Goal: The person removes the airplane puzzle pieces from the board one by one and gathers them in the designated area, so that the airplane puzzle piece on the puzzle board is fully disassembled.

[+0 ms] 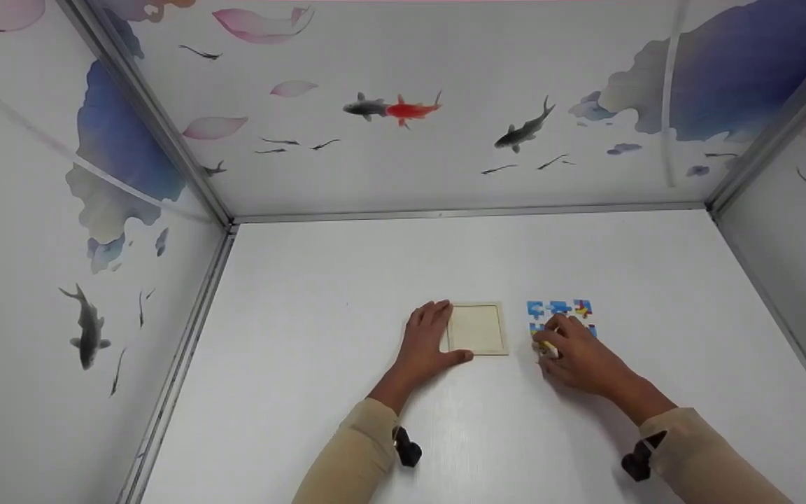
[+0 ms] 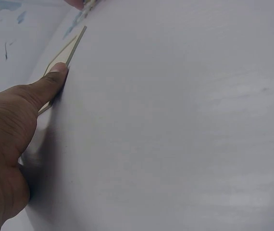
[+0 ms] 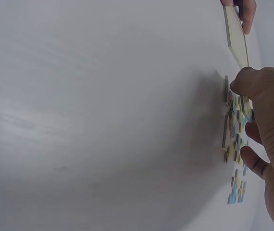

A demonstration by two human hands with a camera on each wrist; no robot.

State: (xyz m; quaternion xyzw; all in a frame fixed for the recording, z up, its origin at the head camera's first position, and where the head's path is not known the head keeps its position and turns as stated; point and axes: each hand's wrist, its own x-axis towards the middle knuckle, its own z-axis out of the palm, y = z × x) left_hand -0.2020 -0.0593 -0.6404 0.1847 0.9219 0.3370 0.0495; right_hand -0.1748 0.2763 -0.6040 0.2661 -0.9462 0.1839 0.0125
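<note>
A square wooden puzzle frame (image 1: 505,332) with a bare, pale inside lies flat on the table. My left hand (image 1: 429,344) spreads along its left side, the thumb resting on the near rim and the fingers at the far left corner. To the right of the frame, my right hand (image 1: 578,355) pinches a jigsaw piece (image 1: 548,347) with some yellow on it, between thumb and fingers. Several colourful jigsaw pieces (image 1: 534,309) lie in rows beneath and beyond this hand, which hides part of them. In the right wrist view more pieces (image 3: 236,187) show below the fingers.
A white table (image 1: 347,266) carries everything. Printed walls with fish and petals (image 1: 389,161) enclose it at the back and both sides, joined by metal strips (image 1: 438,215). Each sleeve has a black device (image 1: 408,448) at the cuff.
</note>
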